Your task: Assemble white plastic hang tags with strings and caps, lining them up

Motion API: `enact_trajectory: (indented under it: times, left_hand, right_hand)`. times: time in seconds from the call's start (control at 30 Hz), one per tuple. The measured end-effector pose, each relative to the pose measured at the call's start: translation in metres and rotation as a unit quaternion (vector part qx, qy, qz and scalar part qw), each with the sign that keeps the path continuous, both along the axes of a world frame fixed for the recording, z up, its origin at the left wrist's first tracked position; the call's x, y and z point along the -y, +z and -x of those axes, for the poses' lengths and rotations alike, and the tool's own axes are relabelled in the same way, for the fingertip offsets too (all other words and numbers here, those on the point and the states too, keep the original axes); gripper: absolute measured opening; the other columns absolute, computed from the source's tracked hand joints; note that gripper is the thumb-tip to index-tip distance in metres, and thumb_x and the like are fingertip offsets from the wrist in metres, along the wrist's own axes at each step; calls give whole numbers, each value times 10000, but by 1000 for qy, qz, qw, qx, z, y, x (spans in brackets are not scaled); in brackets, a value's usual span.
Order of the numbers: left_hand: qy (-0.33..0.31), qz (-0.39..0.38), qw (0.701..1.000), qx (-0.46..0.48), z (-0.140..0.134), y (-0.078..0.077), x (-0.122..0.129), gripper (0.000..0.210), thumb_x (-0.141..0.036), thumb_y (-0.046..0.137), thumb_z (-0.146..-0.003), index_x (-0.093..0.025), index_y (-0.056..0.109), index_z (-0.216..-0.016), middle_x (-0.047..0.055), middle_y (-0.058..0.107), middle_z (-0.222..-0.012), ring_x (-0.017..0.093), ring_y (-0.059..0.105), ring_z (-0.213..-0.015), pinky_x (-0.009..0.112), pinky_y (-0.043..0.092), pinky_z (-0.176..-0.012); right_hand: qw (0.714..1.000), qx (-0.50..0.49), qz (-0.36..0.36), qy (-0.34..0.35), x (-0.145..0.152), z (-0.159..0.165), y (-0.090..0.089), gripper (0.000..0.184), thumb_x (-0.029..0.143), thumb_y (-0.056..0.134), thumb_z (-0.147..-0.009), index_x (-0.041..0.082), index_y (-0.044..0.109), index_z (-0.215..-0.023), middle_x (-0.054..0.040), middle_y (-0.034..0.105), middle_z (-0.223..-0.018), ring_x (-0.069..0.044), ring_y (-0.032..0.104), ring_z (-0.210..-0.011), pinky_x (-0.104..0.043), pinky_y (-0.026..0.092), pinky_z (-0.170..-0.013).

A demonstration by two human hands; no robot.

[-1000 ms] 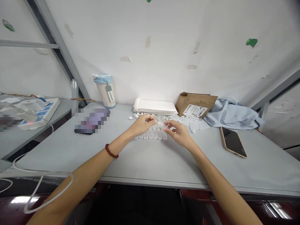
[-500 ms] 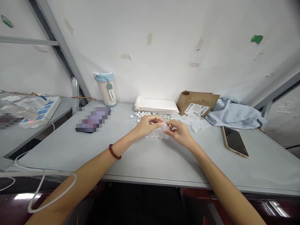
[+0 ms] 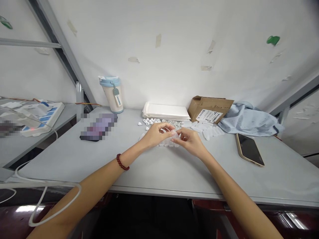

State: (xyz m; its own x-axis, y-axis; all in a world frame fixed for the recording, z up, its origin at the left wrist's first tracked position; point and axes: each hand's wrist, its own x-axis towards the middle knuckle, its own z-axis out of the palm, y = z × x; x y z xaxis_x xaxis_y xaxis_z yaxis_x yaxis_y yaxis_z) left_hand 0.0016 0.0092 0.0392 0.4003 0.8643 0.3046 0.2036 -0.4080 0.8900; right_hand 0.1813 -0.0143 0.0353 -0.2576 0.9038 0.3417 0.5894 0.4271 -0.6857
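Observation:
Over the middle of the desk, my left hand [image 3: 156, 135] and my right hand [image 3: 190, 141] meet at one small translucent plastic tube [image 3: 176, 135]. The left thumb and fingertips pinch its upper end. Right-hand fingers close around its body from the other side, hiding part of it. Beneath the hands lies a row of similar translucent tubes [image 3: 167, 143], partly covered. Several small white caps [image 3: 149, 121] are scattered just behind my left hand. Small clear ring-like pieces [image 3: 177, 125] lie behind the fingertips, and more translucent tubes [image 3: 211, 132] are heaped beyond my right hand.
White flat packs [image 3: 165, 111] are stacked against the wall beside an open cardboard box [image 3: 210, 109]. A light blue cloth [image 3: 249, 121] and a phone [image 3: 250, 149] lie at right. A tumbler [image 3: 113, 96] and a blurred purple object [image 3: 99, 127] are at left. A white cable [image 3: 79, 191] loops near my left forearm.
Both hands keep their hold on the tube, which has tilted slightly between the fingertips. The things on the desk stay where they were.

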Motion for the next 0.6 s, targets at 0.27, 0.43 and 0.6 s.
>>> enact_trajectory:
  times: [0.27,0.43,0.6]
  left_hand:
    - [-24,-25,999,-1,1,0,-1,196,-298,600,-803,-174,658,-943,49,680,-1016,184,615,-935,307,466,-793]
    - [49,-130,989,-56,-3,-6,2,194,-208,588,-797,-199,642,-983,47,659,-1054,213,561,-1040,364,454,-874]
    - [131,-298,941,-88,-7,-8,9,316,-98,512,-797,-189,573,-1093,87,530,-1248,236,449,-1177,437,386,-999]
  right_hand:
    - [997,-63,40,20,2,-1,-1,373,436,641,-764,181,604,-1033,-15,613,-818,-88,517,-499,-248,417,-500]
    - [997,-74,19,12,0,-2,-3,373,446,606,-788,172,617,-1040,-22,614,-799,-89,518,-500,-252,429,-494]
    - [994,-108,17,-22,-2,-3,-4,340,455,629,-762,147,631,-907,-35,619,-797,-84,488,-503,-247,414,-477]
